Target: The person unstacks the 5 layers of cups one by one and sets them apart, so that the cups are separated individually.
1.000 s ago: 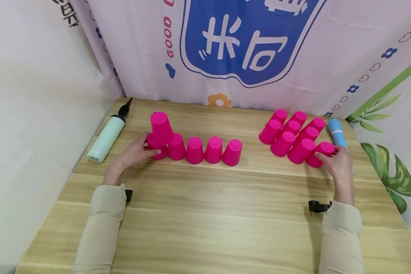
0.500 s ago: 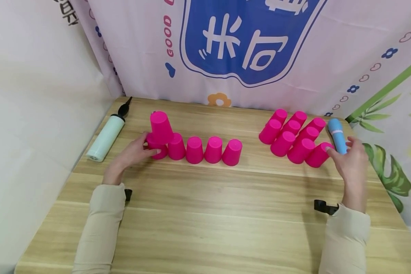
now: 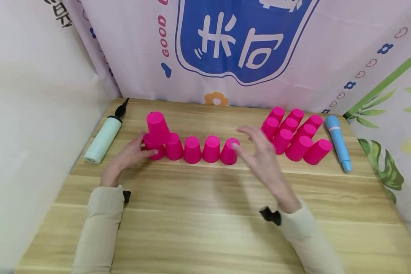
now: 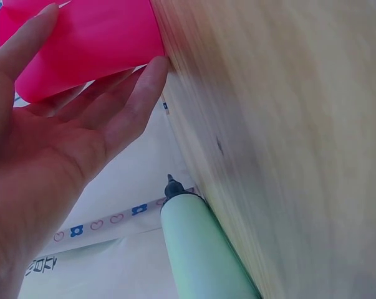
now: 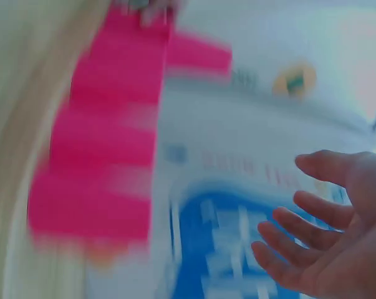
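Several upside-down pink cups form a row on the table, with another cup (image 3: 158,127) resting on top at the row's left end. My left hand (image 3: 128,156) holds the leftmost bottom cup (image 3: 154,147), thumb on the near side and fingers behind. In the left wrist view, that cup (image 4: 100,47) lies between thumb and fingers. My right hand (image 3: 264,163) is in the air just right of the row's rightmost cup (image 3: 228,153), fingers spread, holding nothing. The right wrist view shows the bare palm (image 5: 337,230) apart from the blurred cups (image 5: 94,205).
A block of several more upside-down pink cups (image 3: 299,148) stands at the right. Beyond it lies a blue rod with a rounded head (image 3: 339,142). A light green cylinder with a black nozzle (image 3: 103,140) lies at the left. A printed curtain (image 3: 137,57) hangs behind the wooden table (image 3: 191,228).
My right hand has let go of the nearest right cup of the block and swung left toward the row. My left hand stays at its cup. The view has shifted slightly.
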Demonstrator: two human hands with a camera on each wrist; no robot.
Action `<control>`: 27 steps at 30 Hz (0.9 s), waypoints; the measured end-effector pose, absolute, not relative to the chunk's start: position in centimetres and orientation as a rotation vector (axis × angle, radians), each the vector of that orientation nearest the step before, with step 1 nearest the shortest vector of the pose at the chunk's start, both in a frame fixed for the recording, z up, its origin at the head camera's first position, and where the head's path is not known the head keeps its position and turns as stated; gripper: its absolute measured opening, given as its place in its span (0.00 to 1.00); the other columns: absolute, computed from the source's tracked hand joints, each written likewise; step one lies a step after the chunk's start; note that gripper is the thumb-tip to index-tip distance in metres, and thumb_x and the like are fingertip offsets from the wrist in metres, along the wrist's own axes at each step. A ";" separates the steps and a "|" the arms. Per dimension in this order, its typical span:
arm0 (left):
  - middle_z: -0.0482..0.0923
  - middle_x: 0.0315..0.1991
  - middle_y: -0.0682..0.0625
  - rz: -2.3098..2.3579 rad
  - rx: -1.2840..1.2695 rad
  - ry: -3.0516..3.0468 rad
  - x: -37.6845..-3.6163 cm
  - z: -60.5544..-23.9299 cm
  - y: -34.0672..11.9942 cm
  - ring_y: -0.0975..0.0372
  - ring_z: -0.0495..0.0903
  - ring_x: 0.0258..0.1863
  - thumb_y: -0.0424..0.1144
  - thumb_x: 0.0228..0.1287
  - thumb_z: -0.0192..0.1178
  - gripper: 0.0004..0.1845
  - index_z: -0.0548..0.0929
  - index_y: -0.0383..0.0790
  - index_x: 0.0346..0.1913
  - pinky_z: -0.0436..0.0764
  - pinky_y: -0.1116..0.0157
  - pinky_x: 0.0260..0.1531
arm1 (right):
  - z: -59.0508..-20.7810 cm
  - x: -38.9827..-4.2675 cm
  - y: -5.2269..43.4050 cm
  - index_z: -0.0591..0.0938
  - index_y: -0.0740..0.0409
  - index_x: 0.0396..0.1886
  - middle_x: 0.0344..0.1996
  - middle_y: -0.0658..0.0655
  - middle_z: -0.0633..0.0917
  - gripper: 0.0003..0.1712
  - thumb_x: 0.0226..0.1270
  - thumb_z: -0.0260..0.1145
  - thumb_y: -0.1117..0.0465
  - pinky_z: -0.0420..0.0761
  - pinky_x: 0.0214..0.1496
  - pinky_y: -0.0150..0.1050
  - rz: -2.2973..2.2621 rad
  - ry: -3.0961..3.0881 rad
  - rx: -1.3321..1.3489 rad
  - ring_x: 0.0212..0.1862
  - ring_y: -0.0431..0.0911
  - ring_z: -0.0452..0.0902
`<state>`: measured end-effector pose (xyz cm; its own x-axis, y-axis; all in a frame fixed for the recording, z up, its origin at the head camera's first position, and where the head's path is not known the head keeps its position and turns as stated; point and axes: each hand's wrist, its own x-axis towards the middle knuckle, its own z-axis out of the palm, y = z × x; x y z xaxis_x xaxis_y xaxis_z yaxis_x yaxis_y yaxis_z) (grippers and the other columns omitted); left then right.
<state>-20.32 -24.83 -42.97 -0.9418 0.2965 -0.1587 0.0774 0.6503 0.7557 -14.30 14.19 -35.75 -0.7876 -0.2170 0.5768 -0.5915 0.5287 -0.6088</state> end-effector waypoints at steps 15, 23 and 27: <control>0.66 0.64 0.36 1.224 0.316 2.572 -20.3 -43.2 -24.8 0.43 0.68 0.63 0.44 0.66 0.62 0.36 0.56 0.33 0.68 0.70 0.47 0.61 | -36.1 -19.6 -2.0 0.59 0.52 0.72 0.63 0.52 0.70 0.46 0.60 0.70 0.46 0.76 0.58 0.41 1.351 -2.637 0.781 0.62 0.42 0.66; 0.65 0.65 0.35 1.245 0.308 2.569 -20.3 -42.9 -24.9 0.42 0.66 0.64 0.43 0.67 0.61 0.36 0.56 0.33 0.69 0.68 0.46 0.62 | -36.9 -20.7 -3.8 0.64 0.52 0.68 0.58 0.51 0.72 0.42 0.59 0.71 0.46 0.77 0.54 0.36 1.455 -2.618 0.773 0.57 0.44 0.70; 0.64 0.65 0.35 1.242 0.307 2.572 -20.1 -42.9 -25.1 0.43 0.66 0.64 0.44 0.67 0.61 0.36 0.55 0.33 0.69 0.67 0.46 0.63 | -37.3 -20.9 -4.7 0.65 0.52 0.68 0.57 0.51 0.73 0.40 0.60 0.71 0.49 0.77 0.54 0.36 1.473 -2.629 0.754 0.58 0.46 0.70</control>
